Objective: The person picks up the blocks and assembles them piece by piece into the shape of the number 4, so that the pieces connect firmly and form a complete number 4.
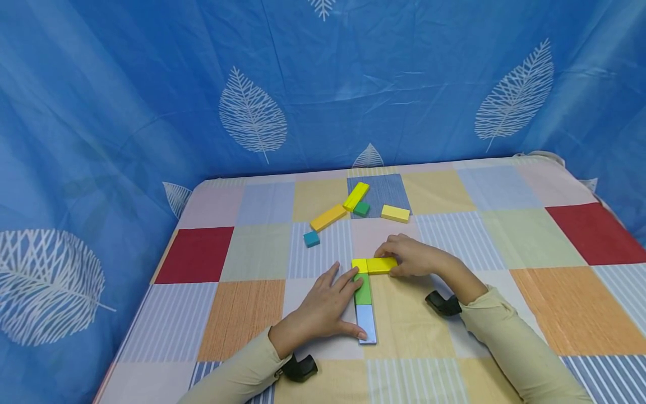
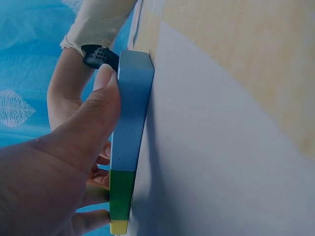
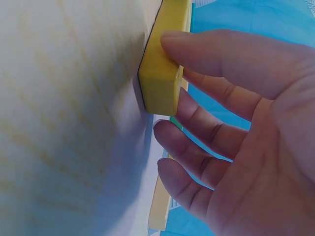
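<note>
Four touching in an L, we reckon: yellow square point(image 1: 359, 265) cornering, green block point(image 1: 364, 294) and light-blue block point(image 1: 368, 320) toward 6 o'clock, yellow bar point(image 1: 379, 266) at 3, pinched by our right hand point(image 1: 416, 257); left hand point(image 1: 325, 306) fingers spread; five loose blocks point(image 1: 328, 217) left around 12

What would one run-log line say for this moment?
left hand: touches green block, blue block | right hand: pinches long yellow block beside small yellow block | farther off: teal block
</note>
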A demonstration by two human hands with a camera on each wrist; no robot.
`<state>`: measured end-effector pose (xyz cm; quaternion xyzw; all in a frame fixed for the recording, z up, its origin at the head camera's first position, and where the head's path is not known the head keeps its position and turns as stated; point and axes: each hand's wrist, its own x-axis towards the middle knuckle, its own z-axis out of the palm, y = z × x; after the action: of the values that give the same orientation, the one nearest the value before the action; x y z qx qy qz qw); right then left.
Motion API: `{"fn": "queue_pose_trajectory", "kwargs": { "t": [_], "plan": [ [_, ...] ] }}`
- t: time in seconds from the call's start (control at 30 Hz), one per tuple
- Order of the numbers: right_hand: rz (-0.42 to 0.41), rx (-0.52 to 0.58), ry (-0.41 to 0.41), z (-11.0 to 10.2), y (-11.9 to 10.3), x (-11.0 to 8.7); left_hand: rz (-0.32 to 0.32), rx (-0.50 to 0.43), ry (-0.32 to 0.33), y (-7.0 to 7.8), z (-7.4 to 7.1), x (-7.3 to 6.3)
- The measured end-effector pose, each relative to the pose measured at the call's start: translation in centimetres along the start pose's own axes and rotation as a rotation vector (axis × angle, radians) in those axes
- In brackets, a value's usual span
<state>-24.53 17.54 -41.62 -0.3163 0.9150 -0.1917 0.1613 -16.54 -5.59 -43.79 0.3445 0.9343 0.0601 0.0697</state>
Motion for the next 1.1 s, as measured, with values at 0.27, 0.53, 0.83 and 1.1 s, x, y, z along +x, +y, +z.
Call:
{"fn": "queue_pose_trajectory", "kwargs": {
  "t": [0.27, 0.53, 0.83, 1.1],
  "plan": [
    [-0.011, -0.012, -0.002, 0.19, -0.16, 0.12, 0.018, 0.016, 0.012, -0.11, 0.13, -0.02],
    [-0.005, -0.005, -0.003, 0.02, -0.34, 0.22, 0.023, 0.02, 0.014, -0.13, -0.08, -0.09],
    [-0.013, -0.011, 0.001, -0.07, -0.3, 0.18, 0.015, 0.019, 0.009, -0.07, -0.05, -0.12],
    [-0.005, -0.006, -0.007, -0.19, -0.35, 0.09, 0.005, 0.013, -0.004, -0.07, -0.09, -0.02]
  ]
}}
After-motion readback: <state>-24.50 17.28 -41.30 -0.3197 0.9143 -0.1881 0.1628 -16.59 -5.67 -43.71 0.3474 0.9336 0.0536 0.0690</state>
